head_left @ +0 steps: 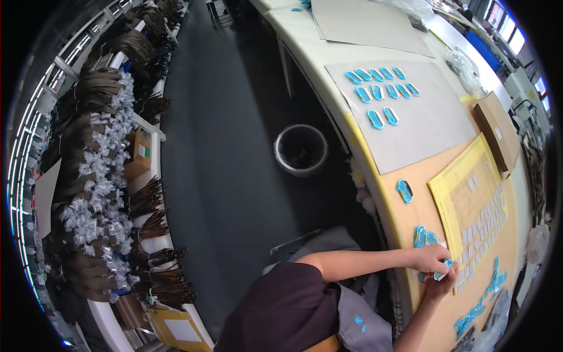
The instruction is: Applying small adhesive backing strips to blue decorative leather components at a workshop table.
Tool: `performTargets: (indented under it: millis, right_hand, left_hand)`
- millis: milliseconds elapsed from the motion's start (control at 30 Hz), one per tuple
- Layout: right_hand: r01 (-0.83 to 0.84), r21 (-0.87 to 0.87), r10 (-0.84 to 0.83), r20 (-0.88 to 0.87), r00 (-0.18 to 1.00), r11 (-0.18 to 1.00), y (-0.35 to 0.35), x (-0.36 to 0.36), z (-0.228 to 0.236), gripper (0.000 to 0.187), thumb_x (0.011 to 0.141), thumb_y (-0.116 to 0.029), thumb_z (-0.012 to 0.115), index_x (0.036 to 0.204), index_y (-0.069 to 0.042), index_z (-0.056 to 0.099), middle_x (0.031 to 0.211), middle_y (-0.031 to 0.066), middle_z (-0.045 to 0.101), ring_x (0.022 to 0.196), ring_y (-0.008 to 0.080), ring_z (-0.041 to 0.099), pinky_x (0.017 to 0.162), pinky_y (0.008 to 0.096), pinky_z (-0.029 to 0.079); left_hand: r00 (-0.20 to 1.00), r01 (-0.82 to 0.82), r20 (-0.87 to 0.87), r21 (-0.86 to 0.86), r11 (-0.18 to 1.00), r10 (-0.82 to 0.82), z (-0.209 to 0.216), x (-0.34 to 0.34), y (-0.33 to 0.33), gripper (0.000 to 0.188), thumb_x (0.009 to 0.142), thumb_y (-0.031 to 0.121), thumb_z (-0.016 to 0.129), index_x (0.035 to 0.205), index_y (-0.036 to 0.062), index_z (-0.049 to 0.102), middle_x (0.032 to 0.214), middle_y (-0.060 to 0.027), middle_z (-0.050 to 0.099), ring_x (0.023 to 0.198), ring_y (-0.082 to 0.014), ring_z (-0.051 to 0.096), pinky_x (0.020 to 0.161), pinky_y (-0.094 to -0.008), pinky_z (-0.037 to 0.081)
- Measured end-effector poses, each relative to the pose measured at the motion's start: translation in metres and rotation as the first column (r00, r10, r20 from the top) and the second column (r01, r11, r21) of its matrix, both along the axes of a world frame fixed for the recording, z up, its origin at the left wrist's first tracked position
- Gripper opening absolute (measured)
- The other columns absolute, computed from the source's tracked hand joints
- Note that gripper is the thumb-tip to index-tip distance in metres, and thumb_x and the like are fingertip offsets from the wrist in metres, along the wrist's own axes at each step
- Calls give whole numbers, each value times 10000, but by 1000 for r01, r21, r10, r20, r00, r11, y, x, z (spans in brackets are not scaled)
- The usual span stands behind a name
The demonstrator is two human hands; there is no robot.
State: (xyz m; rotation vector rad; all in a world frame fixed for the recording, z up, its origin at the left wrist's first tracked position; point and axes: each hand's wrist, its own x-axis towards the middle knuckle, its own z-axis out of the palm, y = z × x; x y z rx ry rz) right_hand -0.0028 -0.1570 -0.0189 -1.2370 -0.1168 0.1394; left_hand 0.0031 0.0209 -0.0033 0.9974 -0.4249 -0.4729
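Observation:
My left hand (430, 259) and my right hand (442, 286) meet over the table, fingers closed around a small blue oval piece with a pale rim (444, 267). What it is exactly is too small to tell. Beside my left hand lies a small heap of similar blue pieces (420, 236). One more blue piece with a dark strip (404, 191) lies farther off. Just right of my hands, rows of small pale rectangles (481, 226) cover a yellow-edged board (437, 190).
Several blue oval pieces (375, 92) stand in rows on a grey sheet (410, 144). More blue pieces (469, 317) trail along the near right. A cardboard box (495, 132) sits at the table's right side. Left of the table are a round bin (301, 170) and racks of dark straps (82, 146).

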Motion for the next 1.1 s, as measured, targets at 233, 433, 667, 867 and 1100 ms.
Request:
performTargets:
  millis: [233,433,667,867,1100]
  right_hand:
    - [5,-11,-5,10,1000,1000,3,-1,6,240,921,-315,498,843,-91,458,713,85,570,502,213,588,419,295,496]
    - [58,-22,-57,30,998,998,4,0,3,253,914,-309,514,843,-67,491,712,114,594,478,225,588,408,303,502]
    - [21,-20,-19,88,996,1000,-1,2,4,273,888,-292,532,778,-45,496,727,138,603,543,210,609,444,290,515]
    - [49,8,-49,45,998,999,-1,-2,23,253,884,-222,574,726,-35,505,762,123,606,624,184,583,553,291,494]
    - [-22,-120,44,182,982,992,-10,3,19,265,912,-211,607,712,-59,523,682,4,527,608,77,461,569,224,365]
  left_hand:
    - [1000,-7,4,1,1000,7,-1,3,-3,183,841,136,590,932,-23,602,715,-51,608,521,-99,569,453,-247,471]
    - [1000,11,-13,21,1000,-11,2,3,-2,201,859,156,584,970,-9,610,714,-36,600,521,-84,554,450,-238,461]
    - [999,38,-39,21,999,-37,9,1,-1,184,874,156,589,967,-1,614,704,-27,592,511,-80,541,455,-228,451]
    - [993,101,-58,33,994,-99,8,5,-7,159,898,172,609,953,24,587,743,-7,592,525,-62,539,456,-206,438]
    - [993,109,-54,-8,994,-109,-12,10,-10,141,962,180,606,993,43,589,811,7,616,622,-35,556,501,-182,445]
